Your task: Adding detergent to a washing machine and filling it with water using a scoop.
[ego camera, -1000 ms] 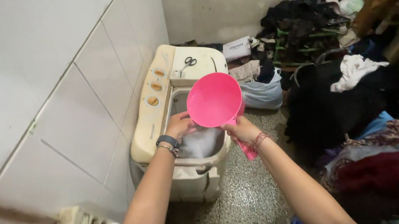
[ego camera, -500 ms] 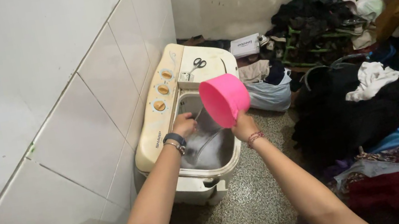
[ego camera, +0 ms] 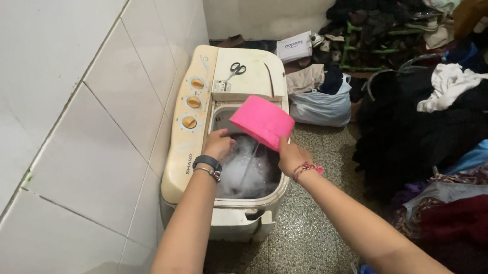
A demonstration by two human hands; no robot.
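Your right hand is gripping the pink scoop by its handle, tipped over the open tub of the washing machine. Your left hand is resting on the tub rim beside it, fingers curled.

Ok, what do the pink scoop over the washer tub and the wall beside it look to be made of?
Pink round scoop: probably plastic, going by its uniform bright colour and smooth matte, moulded shape. Wall: large white glazed ceramic tiles, going by their soft sheen and thin grout lines. Cream washing machine: likely plastic casing, yellowed and dull.
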